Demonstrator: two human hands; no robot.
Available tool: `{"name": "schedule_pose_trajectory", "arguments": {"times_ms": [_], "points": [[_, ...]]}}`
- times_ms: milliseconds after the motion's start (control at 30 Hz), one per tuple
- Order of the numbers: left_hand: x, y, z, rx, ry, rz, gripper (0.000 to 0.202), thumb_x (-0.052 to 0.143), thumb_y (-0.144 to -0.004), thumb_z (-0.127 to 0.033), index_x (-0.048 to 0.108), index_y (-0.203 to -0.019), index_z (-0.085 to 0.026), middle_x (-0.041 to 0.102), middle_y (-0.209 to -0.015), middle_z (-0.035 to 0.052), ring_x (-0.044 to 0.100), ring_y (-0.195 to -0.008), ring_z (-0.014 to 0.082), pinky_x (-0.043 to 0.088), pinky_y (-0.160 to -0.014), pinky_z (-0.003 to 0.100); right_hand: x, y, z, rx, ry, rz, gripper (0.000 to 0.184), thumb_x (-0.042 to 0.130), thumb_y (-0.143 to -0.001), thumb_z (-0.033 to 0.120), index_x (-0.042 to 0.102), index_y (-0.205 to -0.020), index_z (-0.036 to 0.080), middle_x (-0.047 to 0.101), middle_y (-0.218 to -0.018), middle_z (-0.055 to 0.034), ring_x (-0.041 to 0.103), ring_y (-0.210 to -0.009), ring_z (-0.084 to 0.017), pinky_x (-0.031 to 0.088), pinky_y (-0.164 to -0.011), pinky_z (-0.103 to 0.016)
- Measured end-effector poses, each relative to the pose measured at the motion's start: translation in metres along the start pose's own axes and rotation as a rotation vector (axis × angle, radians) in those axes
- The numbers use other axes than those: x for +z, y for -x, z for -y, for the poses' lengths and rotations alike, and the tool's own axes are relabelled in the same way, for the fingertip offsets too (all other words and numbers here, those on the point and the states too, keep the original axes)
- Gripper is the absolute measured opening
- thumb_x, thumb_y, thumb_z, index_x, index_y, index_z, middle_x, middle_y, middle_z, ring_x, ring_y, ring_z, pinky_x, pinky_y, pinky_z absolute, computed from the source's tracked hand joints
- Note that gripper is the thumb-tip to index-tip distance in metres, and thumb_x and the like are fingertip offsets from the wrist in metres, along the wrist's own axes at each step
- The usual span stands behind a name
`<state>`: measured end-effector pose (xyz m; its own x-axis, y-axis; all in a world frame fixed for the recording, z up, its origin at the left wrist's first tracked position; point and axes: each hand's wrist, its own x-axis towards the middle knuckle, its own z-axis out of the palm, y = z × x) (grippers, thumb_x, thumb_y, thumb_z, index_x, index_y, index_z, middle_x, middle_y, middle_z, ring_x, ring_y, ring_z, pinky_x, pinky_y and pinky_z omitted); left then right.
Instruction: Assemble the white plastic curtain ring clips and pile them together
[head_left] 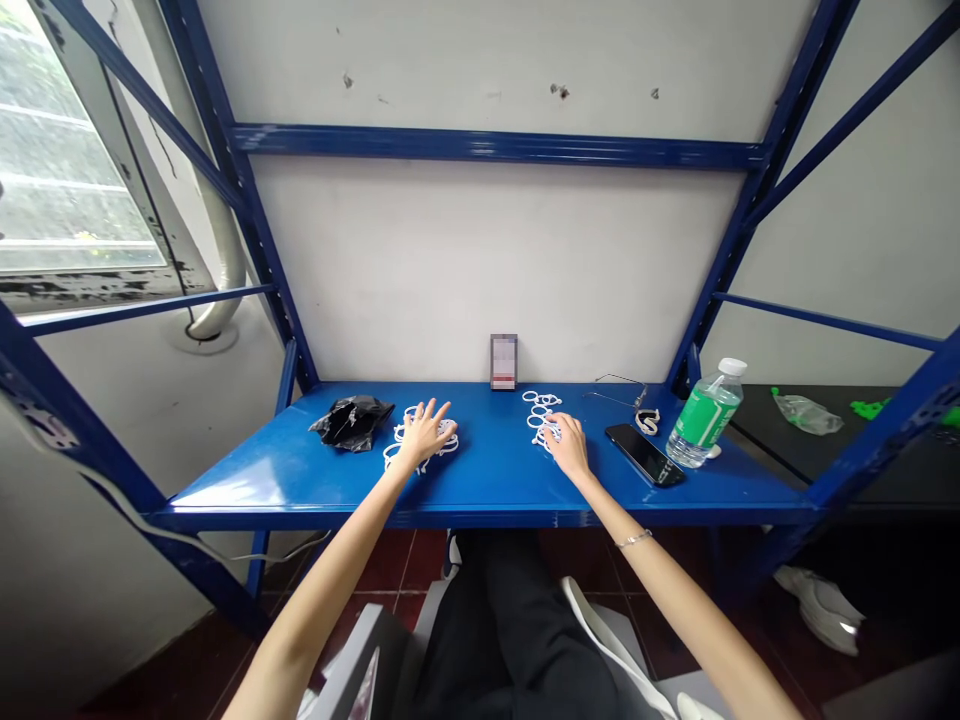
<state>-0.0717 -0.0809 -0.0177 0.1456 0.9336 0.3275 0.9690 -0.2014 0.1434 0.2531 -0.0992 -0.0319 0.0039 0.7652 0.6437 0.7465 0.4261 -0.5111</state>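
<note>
On the blue shelf top, my left hand lies with fingers spread over a loose pile of white rings. The rings look like thin plastic loops; their exact kind is too small to make out. Further right, my right hand rests at the lower end of a second group of white rings, which stretches away toward the wall. Its fingers are bent down onto the rings, and the fingertips are partly hidden. Whether a ring is pinched there cannot be seen.
A crumpled black plastic bag lies at the left. Against the wall leans a small upright phone-like screen. To the right are glasses, a coiled white cable, a black phone and a water bottle. Blue posts frame the shelf.
</note>
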Motion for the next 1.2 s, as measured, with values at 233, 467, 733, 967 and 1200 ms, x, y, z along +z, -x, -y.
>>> {"name": "schedule_pose_trajectory", "arguments": {"times_ms": [233, 467, 733, 967, 1200], "points": [[-0.002, -0.004, 0.031, -0.110, 0.017, 0.127, 0.050, 0.034, -0.092, -0.052, 0.049, -0.132, -0.026, 0.045, -0.139, 0.0139, 0.031, -0.133, 0.0359, 0.034, -0.098, 0.058, 0.027, -0.080, -0.007, 0.062, 0.208, 0.337, 0.043, 0.049, -0.090, 0.044, 0.055, -0.128, 0.025, 0.039, -0.144, -0.0123, 0.025, -0.134, -0.039, 0.024, -0.101, -0.065], [-0.005, 0.011, 0.024, -0.068, -0.038, 0.132, 0.047, 0.031, -0.094, -0.051, 0.051, -0.128, -0.027, 0.050, -0.134, 0.0111, 0.036, -0.129, 0.0319, 0.036, -0.097, 0.054, 0.045, -0.098, -0.012, 0.177, 0.427, 0.630, 0.054, 0.033, -0.094, 0.055, 0.047, -0.136, 0.025, 0.033, -0.149, -0.0096, 0.020, -0.137, -0.039, 0.021, -0.104, -0.063], [-0.003, 0.021, 0.006, -0.092, -0.066, -0.005, 0.048, 0.030, -0.096, -0.043, 0.046, -0.135, -0.020, 0.047, -0.136, 0.0167, 0.036, -0.129, 0.0346, 0.035, -0.098, 0.056, 0.011, -0.068, -0.013, 0.098, 0.431, 0.667, 0.058, 0.032, -0.091, 0.060, 0.049, -0.133, 0.024, 0.032, -0.148, -0.0088, 0.025, -0.135, -0.036, 0.026, -0.105, -0.055], [-0.001, 0.041, -0.035, 0.143, -0.034, -0.229, 0.046, 0.039, -0.093, -0.037, 0.047, -0.134, -0.018, 0.042, -0.141, 0.0171, 0.029, -0.136, 0.0343, 0.028, -0.106, 0.054, -0.014, -0.028, -0.010, 0.056, 0.371, 0.656, 0.058, 0.039, -0.088, 0.060, 0.048, -0.132, 0.024, 0.030, -0.149, -0.0078, 0.018, -0.138, -0.035, 0.025, -0.105, -0.060], [0.005, 0.057, -0.052, 0.205, -0.070, -0.210, 0.029, 0.045, -0.089, -0.027, 0.064, -0.108, -0.015, 0.048, -0.134, 0.0188, 0.038, -0.130, 0.0361, 0.029, -0.105, 0.057, -0.044, -0.004, -0.008, 0.024, 0.366, 0.690, 0.048, 0.040, -0.090, 0.053, 0.050, -0.127, 0.026, 0.033, -0.148, -0.0096, 0.018, -0.139, -0.035, 0.027, -0.104, -0.060]]}}
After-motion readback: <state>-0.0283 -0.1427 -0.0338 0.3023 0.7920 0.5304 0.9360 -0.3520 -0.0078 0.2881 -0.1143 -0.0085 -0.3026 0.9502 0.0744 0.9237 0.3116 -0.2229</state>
